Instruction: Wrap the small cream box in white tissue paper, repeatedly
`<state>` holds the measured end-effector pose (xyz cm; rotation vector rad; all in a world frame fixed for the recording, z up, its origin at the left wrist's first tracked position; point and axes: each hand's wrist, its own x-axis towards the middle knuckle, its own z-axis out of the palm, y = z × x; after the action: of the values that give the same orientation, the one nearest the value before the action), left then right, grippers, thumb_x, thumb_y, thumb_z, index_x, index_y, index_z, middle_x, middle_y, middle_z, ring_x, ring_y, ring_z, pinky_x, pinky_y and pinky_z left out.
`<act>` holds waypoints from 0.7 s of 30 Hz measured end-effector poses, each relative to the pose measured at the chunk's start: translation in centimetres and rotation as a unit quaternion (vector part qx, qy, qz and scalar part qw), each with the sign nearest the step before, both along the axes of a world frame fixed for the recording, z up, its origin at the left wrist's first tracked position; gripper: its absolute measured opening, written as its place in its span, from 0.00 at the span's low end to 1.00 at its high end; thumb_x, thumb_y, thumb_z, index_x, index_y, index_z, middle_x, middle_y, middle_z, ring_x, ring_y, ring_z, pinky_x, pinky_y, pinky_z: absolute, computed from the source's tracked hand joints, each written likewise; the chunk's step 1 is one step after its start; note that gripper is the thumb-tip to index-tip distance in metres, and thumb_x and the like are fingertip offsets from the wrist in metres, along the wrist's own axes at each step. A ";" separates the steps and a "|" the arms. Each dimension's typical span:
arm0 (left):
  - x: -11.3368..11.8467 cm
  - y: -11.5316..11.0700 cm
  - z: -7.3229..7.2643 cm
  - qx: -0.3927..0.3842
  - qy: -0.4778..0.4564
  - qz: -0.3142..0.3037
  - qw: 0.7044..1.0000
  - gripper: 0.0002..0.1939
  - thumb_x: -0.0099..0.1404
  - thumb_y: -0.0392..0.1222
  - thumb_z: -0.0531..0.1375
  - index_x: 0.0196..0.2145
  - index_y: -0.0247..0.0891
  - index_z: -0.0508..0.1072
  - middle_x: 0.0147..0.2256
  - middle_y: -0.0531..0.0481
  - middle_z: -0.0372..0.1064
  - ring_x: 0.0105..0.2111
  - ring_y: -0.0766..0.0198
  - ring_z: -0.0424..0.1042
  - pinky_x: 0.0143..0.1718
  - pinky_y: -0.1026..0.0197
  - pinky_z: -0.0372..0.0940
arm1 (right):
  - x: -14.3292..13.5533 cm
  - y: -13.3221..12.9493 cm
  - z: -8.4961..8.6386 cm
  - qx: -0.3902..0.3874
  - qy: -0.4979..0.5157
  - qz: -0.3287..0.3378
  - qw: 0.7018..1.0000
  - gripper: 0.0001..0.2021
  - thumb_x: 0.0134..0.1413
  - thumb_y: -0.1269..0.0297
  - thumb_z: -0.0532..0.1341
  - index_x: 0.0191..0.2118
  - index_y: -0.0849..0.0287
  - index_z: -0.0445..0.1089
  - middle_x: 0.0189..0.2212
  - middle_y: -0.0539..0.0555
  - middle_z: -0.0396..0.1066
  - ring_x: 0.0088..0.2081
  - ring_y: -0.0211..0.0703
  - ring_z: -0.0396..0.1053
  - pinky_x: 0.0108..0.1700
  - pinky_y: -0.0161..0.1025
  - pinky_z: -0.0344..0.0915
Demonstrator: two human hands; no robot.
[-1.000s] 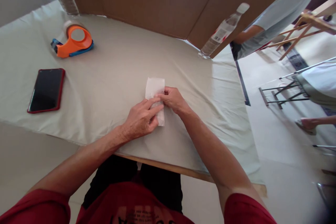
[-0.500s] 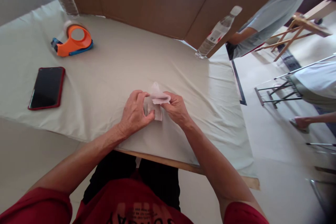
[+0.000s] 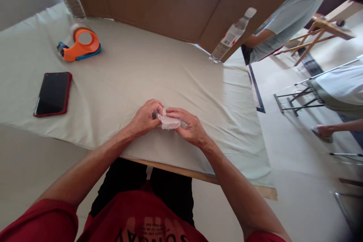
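A small, folded piece of thin white tissue [image 3: 170, 122] is held between my two hands, low over the cloth near the table's front edge. My left hand [image 3: 149, 115] pinches its left end with thumb and forefinger. On the other side, my right hand [image 3: 191, 125] grips the piece, thumb below and fingers along the top edge. Whether something lies inside the folds cannot be made out.
A pale cloth covers the table [image 3: 121, 75]. To the left are a phone [image 3: 53, 93] and an orange tape dispenser [image 3: 82, 45]. Water bottles [image 3: 231, 38] stand against a brown cardboard panel [image 3: 159, 3]. People [image 3: 286, 19] and folding stools [image 3: 303, 96] are at the right.
The white piece has been turned and lowered, and its raised flap now lies flat. My left hand has closed onto its left end. My right fingers have spread along its top edge.
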<state>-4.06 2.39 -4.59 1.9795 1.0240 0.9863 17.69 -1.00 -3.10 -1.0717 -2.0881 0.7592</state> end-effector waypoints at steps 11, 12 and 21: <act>-0.6 0.2 1.4 -0.126 -0.053 -0.018 0.990 0.16 0.57 0.41 0.59 0.44 0.36 0.75 0.53 0.39 0.74 0.54 0.51 0.73 0.57 0.49 0.65 | -0.9 1.9 -1.6 -0.058 0.069 -0.067 0.994 0.16 0.58 0.56 0.64 0.49 0.57 0.75 0.48 0.60 0.77 0.50 0.52 0.74 0.55 0.50 0.69; -0.6 0.3 1.5 -0.150 -0.061 -0.021 0.987 0.19 0.58 0.43 0.60 0.46 0.35 0.74 0.52 0.39 0.75 0.53 0.50 0.73 0.56 0.49 0.66 | -1.0 2.3 -1.3 -0.117 0.102 -0.079 0.985 0.16 0.57 0.54 0.65 0.46 0.58 0.76 0.44 0.59 0.78 0.46 0.50 0.75 0.51 0.48 0.71; -0.2 1.1 0.3 -0.239 -0.117 -0.022 0.964 0.32 0.58 0.47 0.65 0.58 0.31 0.68 0.53 0.36 0.74 0.48 0.54 0.76 0.51 0.52 0.70 | -1.8 3.5 -0.7 -0.252 0.151 -0.117 0.949 0.18 0.56 0.48 0.61 0.37 0.60 0.75 0.32 0.51 0.74 0.36 0.41 0.69 0.40 0.38 0.65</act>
<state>-4.23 3.49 -4.26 1.4473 0.9705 0.8291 15.92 2.49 -3.84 -1.3418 -1.5076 1.2848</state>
